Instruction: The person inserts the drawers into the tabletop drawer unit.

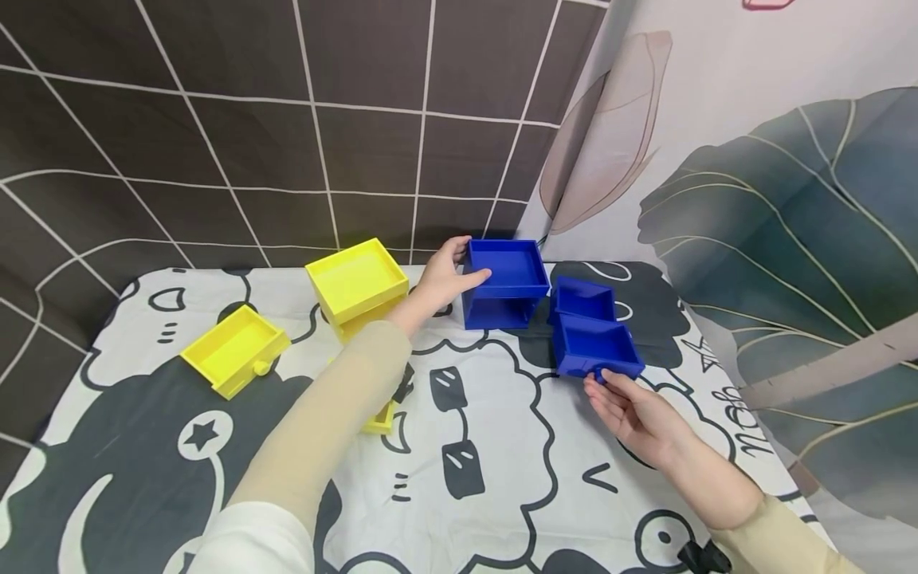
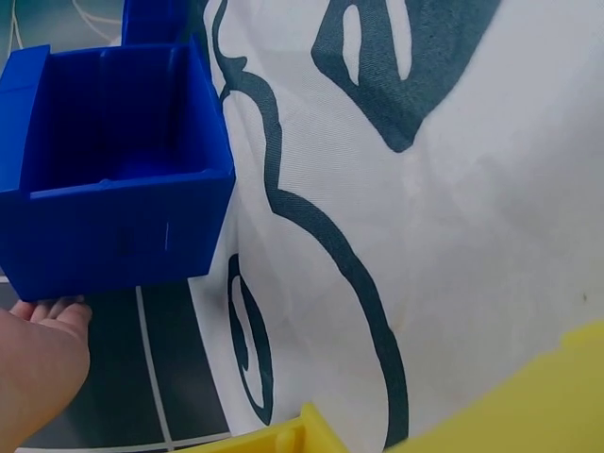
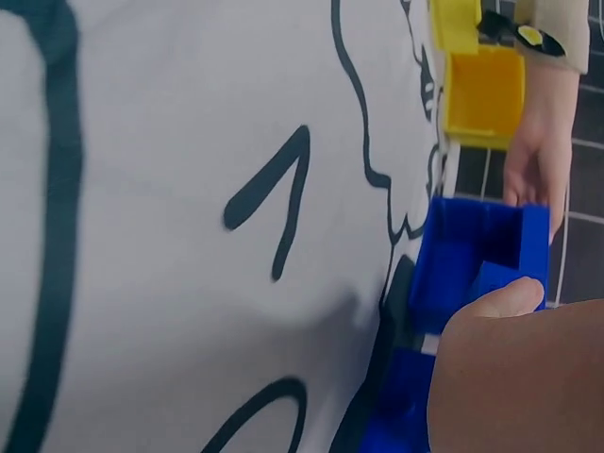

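Note:
A blue box (image 1: 508, 292) with an open front and a shallow tray-like top stands near the back of the cloth-covered surface. My left hand (image 1: 443, 281) holds its left side, thumb over the top rim and fingers at the rear corner; the left wrist view shows those fingers (image 2: 57, 313) against the outer wall. To the right of the box lies a blue drawer (image 1: 597, 344), whose small front knob (image 1: 599, 373) my right hand (image 1: 638, 418) pinches between thumb and fingers. Another blue drawer (image 1: 584, 298) sits directly behind it.
Left of the blue box stands a similar yellow box (image 1: 358, 277). A yellow drawer (image 1: 237, 347) with a round knob lies farther left, and another yellow piece (image 1: 380, 420) is partly hidden by my left sleeve (image 1: 323, 414). A dark gridded curtain (image 1: 373, 151) hangs behind.

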### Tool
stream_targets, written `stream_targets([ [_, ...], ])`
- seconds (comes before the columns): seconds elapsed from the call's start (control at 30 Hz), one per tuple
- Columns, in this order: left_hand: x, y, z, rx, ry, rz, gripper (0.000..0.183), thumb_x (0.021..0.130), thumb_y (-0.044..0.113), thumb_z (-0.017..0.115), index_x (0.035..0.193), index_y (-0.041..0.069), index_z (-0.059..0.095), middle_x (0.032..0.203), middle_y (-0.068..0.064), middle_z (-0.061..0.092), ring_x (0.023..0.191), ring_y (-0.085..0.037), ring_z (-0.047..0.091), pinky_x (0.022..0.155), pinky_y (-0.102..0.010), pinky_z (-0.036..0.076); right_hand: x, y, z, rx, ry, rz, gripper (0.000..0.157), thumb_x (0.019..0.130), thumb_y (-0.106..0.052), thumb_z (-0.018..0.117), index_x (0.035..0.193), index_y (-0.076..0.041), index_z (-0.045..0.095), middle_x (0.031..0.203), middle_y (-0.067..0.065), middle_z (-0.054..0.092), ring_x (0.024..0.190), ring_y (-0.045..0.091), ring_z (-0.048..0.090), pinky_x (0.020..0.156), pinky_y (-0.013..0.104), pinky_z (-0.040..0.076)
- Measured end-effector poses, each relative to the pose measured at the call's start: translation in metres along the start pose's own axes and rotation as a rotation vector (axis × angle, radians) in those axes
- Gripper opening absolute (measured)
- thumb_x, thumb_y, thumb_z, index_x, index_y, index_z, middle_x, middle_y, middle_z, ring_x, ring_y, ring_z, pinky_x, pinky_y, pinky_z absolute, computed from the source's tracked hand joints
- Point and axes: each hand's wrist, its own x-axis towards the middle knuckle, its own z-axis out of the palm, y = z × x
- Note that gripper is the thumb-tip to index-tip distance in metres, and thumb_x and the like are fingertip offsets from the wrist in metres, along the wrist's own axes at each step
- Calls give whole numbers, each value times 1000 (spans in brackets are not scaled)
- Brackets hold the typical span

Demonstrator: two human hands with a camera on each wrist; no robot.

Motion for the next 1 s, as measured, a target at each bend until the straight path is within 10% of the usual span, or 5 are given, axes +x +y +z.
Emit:
stream_targets([
  [1.0,-1,-2,-1,-16,-18,6,74,99,18,75,162,5,38,163,-20,47,152,-35,47,128,-46,42,54,29,72,-109,-6,19,37,113,-11,49,90,-10,78,88,2,82,84,9,79,83,20,66],
])
